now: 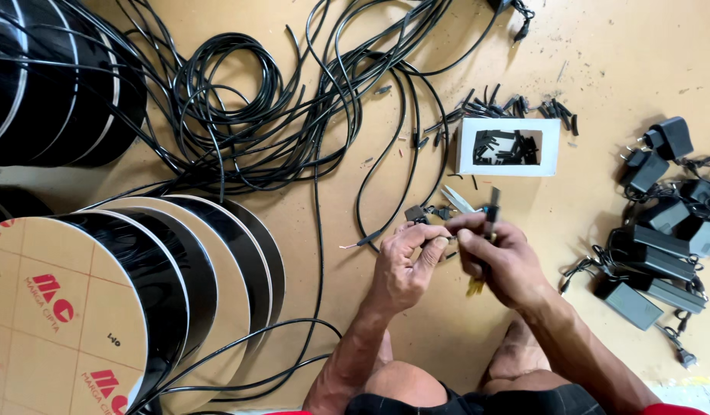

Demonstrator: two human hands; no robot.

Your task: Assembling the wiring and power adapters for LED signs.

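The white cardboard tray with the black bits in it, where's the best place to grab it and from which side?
Take the white cardboard tray by its wide left border, coming from its left. That flat rim is bare, while loose black sleeve pieces crowd the far edge. A level pinch should keep the pieces inside from spilling.

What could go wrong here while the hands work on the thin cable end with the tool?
1. The left hand pinches the cable end right beside the tool in the right hand, so a slip might nick a finger.
2. Loose black cables sprawl over the floor near the knees and could snag or get tugged.
3. Small black pieces lie scattered outside the white box and might be lost.
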